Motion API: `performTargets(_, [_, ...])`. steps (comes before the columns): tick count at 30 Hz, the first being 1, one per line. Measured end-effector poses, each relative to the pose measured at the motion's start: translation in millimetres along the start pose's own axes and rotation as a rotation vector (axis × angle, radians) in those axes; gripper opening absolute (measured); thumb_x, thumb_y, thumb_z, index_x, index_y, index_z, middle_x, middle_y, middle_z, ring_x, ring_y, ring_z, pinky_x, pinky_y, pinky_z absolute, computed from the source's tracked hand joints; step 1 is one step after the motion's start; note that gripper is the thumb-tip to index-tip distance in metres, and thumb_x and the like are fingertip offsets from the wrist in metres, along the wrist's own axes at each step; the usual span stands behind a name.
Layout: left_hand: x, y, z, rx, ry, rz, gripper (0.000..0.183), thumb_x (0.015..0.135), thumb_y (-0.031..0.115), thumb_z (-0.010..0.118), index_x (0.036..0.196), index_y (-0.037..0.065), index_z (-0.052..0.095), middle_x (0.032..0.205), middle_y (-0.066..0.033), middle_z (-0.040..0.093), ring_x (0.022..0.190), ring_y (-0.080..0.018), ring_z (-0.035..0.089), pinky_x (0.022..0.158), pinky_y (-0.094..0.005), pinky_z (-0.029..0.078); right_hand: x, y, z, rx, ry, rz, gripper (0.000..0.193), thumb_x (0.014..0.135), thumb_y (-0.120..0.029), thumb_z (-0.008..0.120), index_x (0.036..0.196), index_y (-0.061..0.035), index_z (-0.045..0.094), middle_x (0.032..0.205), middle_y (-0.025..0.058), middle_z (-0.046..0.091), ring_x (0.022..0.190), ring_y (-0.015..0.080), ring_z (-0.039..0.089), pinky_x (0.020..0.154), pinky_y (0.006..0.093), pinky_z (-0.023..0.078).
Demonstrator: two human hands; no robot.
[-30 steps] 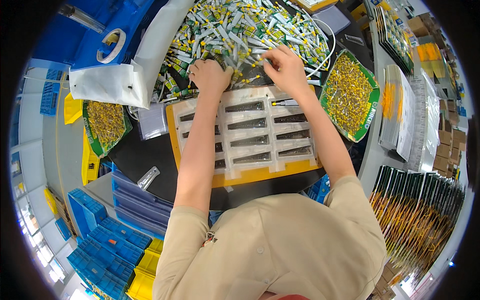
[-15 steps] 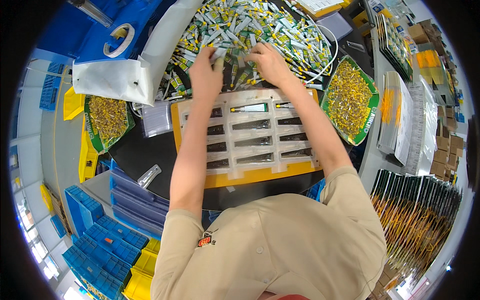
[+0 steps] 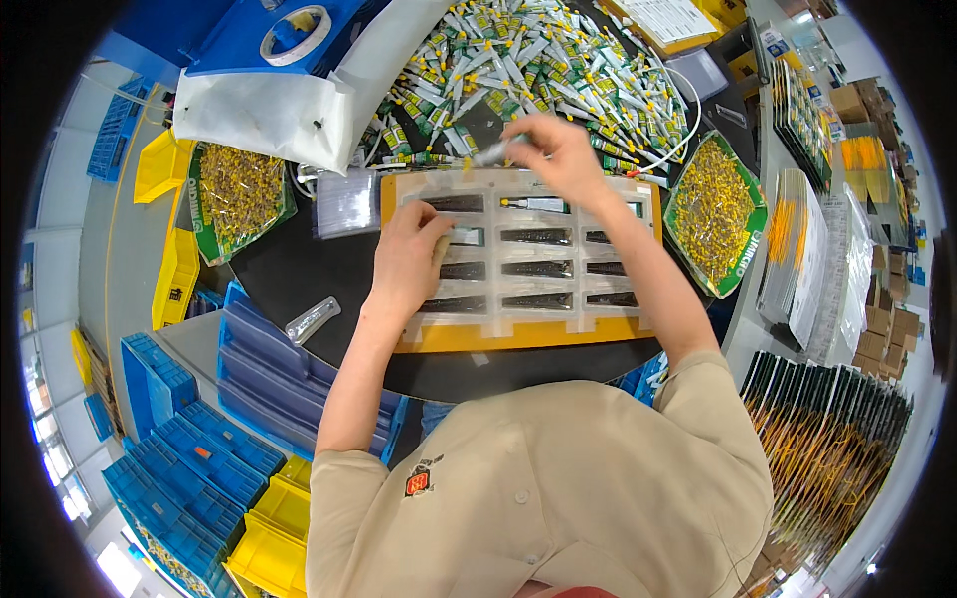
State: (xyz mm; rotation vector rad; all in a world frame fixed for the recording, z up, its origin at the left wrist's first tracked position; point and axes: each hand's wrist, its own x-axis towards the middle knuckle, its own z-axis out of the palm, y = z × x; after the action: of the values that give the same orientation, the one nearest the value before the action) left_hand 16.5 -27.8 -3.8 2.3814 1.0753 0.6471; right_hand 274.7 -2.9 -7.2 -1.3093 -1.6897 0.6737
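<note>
My left hand (image 3: 407, 257) is at the left column of a clear blister tray (image 3: 488, 324), fingers closed on a small squeeze tube (image 3: 467, 237) lying in a second-row pocket. Part of that tube is hidden by the fingers. Above the tray's far edge, my right hand (image 3: 560, 157) pinches another white squeeze tube (image 3: 490, 155), blurred by motion. One white-and-green tube with a yellow tip (image 3: 535, 204) lies in the middle pocket of the far row. Another tube shows partly beside my right forearm. The other visible pockets look dark inside.
Beyond the tray spreads a big pile of squeeze tubes (image 3: 558, 70). Bags of small yellow-capped parts stand left (image 3: 239, 194) and right (image 3: 710, 204). The tray rests on a yellow board (image 3: 478, 342). Stacked clear plastic (image 3: 347, 204) and a small clear blister (image 3: 313, 321) lie left.
Both hands have come back from the pile. My left hand has moved to the second-row left pocket with a tube; my right hand has lifted a tube toward the tray's far edge.
</note>
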Motion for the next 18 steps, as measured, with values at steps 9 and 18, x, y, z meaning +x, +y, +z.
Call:
performTargets(9, [-46.5, 9.2, -10.2, -0.221, 0.134, -0.014, 0.026, 0.074, 0.000, 0.071, 0.100, 0.005, 0.067, 0.098, -0.0115, 0.062, 0.089, -0.0319, 0.062, 0.076, -0.0369, 0.051, 29.6, 9.4, 70.8, -0.577, 0.110, -0.033, 0.013, 0.078, -0.018, 0.069, 0.084, -0.0065, 0.068, 0.081, 0.0111, 0.064, 0.086, 0.0356, 0.062, 0.073, 0.0437, 0.051])
performTargets(18, [-77.0, 9.5, -1.8, -0.129, -0.033, 0.154, 0.033, 0.071, 0.003, 0.072, 0.102, 0.014, 0.071, 0.100, -0.0054, 0.059, 0.091, -0.0244, 0.057, 0.080, -0.0343, 0.047, 5.3, -32.9, 50.7, 0.006, -0.087, 0.161, 0.016, 0.076, -0.016, 0.073, 0.089, -0.0068, 0.069, 0.083, 0.0112, 0.067, 0.074, 0.0263, 0.064, 0.067, 0.0354, 0.051])
